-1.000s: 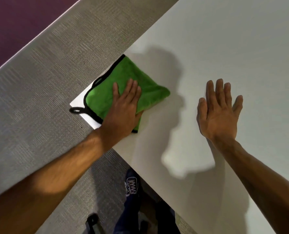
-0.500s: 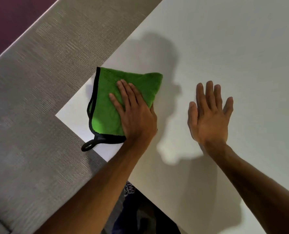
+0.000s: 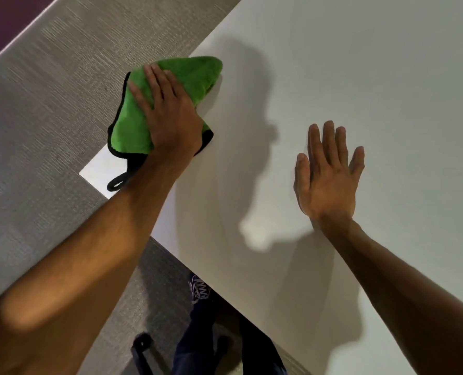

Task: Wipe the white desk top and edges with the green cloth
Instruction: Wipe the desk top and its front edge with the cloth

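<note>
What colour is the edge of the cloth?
Black, around the green cloth, seen in the head view.

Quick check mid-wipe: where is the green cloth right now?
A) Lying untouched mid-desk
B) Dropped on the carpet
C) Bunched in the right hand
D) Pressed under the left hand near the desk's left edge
D: the left hand lies flat on the green cloth by the edge of the white desk, while the right hand rests bare on the top.
</note>
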Motion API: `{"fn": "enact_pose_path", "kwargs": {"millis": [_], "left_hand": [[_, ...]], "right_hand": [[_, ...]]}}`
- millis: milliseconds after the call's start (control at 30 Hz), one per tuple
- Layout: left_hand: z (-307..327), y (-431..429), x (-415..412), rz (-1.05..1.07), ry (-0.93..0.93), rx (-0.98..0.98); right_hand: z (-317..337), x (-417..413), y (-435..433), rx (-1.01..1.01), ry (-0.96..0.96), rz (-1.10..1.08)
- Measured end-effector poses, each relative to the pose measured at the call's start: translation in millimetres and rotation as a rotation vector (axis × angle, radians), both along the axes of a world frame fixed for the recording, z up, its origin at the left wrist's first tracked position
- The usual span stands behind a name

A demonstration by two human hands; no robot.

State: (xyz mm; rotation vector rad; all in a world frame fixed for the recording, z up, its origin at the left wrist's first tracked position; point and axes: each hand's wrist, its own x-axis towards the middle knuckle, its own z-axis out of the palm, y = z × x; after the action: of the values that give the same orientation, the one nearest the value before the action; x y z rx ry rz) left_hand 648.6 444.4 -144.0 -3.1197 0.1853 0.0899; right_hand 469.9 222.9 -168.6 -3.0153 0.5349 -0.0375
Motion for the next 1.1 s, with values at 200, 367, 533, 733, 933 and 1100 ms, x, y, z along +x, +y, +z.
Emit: {"fn": "enact_pose_path", "kwargs": {"millis": [200, 367, 533, 733, 933, 1100], "left_hand": [[-1.8, 47.0, -20.0, -0.307, 0.007, -0.073], [2.6, 55.8, -39.1, -0.447, 0.092, -0.180], [-0.6, 45.6, -94.2, -0.562, 0.120, -0.095], [-10.7, 28.8, -82.3, -0.492, 0.024, 0.031], [-11.1, 9.7, -33.6, -0.275, 0.004, 0.004], [-8.8, 0.0, 13.6, -0.126, -0.009, -0.050]], "right_hand": [[-0.2, -0.8, -0.8, 0.005, 0.002, 0.000], [0.2, -0.5, -1.9, 0.014, 0.010, -0.003], [-0.9, -0.5, -0.5, -0.003, 0.004, -0.004], [-0.6, 0.3, -0.7, -0.004, 0.013, -0.006], [3.1, 0.0, 1.8, 0.030, 0.017, -0.014], [6.2, -1.0, 2.8, 0.055, 0.020, -0.007]]}}
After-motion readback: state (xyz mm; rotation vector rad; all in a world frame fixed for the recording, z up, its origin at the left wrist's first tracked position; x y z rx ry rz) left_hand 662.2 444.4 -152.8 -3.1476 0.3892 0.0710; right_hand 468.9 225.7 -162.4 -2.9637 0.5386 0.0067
